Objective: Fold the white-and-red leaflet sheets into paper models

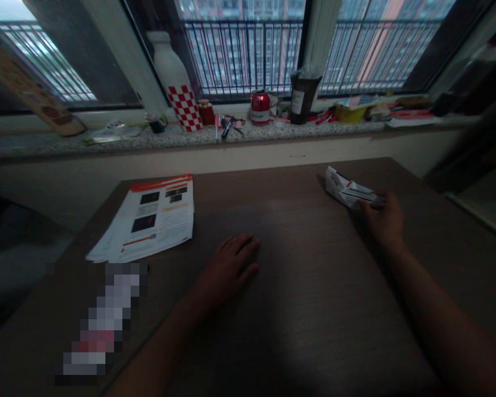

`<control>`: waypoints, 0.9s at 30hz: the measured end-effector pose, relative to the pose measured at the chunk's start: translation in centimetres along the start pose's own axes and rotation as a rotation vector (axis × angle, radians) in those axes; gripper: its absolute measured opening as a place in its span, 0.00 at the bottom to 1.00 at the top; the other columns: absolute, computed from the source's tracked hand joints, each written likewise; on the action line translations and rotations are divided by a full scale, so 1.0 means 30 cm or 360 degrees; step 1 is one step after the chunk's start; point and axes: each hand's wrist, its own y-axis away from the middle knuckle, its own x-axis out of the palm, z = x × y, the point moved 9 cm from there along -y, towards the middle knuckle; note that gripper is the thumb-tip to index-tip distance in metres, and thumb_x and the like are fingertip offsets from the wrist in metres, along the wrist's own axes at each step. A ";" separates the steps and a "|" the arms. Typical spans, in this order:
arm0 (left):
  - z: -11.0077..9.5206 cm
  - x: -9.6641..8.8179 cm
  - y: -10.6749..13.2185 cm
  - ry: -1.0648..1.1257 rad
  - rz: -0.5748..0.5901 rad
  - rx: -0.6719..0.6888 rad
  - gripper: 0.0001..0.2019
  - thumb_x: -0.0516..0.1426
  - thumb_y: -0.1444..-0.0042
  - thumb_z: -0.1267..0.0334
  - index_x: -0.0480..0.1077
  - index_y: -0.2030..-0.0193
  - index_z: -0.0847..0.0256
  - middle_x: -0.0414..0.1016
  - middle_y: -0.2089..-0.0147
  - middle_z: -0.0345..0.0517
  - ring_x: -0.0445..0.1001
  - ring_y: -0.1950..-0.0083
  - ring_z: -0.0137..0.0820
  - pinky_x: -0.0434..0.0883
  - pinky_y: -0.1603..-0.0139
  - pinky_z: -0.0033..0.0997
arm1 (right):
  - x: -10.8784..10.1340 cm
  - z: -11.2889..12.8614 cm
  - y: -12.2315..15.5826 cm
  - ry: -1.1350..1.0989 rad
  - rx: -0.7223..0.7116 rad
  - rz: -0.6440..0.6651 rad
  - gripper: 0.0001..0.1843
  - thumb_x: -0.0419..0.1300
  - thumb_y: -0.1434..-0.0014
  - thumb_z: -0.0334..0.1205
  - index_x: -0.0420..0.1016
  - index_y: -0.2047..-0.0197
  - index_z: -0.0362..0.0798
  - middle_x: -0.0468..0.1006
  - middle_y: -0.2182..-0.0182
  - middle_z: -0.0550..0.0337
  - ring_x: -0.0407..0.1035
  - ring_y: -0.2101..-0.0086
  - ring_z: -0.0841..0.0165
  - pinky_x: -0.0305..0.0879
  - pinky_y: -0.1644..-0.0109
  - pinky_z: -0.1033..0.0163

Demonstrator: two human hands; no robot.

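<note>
My right hand [386,220] pinches the near end of a folded paper piece [347,190], white with dark and orange print, at the right rear of the brown table [297,264]. It looks like a folded paper boat or plane; its exact shape is hard to make out. Flat on the tabletop near the middle lies my left hand [229,267], fingers stretched out and holding nothing. To its left rests a fanned stack of printed sheets [161,220] with an orange-red top edge. A pixelated patch hides an oblong thing at the front left.
Along the granite windowsill [128,144] behind the table stand a white bottle with red checks [177,88], a red can [260,107], a dark lidded cup [303,96] and a yellow container [350,112]. A tall cardboard tube or box [37,82] leans at the left.
</note>
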 end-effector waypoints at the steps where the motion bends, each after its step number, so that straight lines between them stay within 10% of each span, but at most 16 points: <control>1: 0.000 0.001 0.000 0.0002 0.0007 -0.0003 0.27 0.56 0.28 0.55 0.60 0.25 0.52 0.60 0.23 0.52 0.62 0.25 0.47 0.58 0.24 0.58 | 0.000 -0.002 0.000 0.0001 0.0011 0.0004 0.26 0.65 0.43 0.53 0.74 0.47 0.46 0.82 0.58 0.44 0.76 0.63 0.53 0.71 0.58 0.50; 11: -0.002 0.000 0.005 0.0053 -0.0004 0.0001 0.27 0.57 0.29 0.55 0.61 0.25 0.52 0.60 0.23 0.52 0.61 0.24 0.48 0.57 0.24 0.58 | 0.005 -0.016 -0.002 0.0033 -0.0050 0.0078 0.34 0.65 0.42 0.54 0.71 0.38 0.45 0.78 0.47 0.40 0.74 0.52 0.48 0.70 0.47 0.42; 19: 0.005 0.009 0.005 0.0055 0.0011 -0.0008 0.27 0.56 0.28 0.55 0.60 0.25 0.52 0.59 0.22 0.52 0.60 0.24 0.47 0.56 0.23 0.58 | -0.104 0.184 0.054 -0.0008 -0.0539 -0.0205 0.22 0.60 0.34 0.48 0.74 0.41 0.47 0.77 0.44 0.42 0.71 0.43 0.49 0.66 0.37 0.42; 27: 0.002 -0.004 0.003 0.0084 0.0016 -0.0037 0.26 0.57 0.29 0.56 0.63 0.26 0.52 0.60 0.23 0.52 0.60 0.24 0.48 0.56 0.23 0.58 | 0.118 0.462 0.325 -0.0348 -0.1017 0.0982 0.22 0.58 0.28 0.47 0.70 0.34 0.55 0.75 0.37 0.50 0.70 0.38 0.54 0.67 0.34 0.42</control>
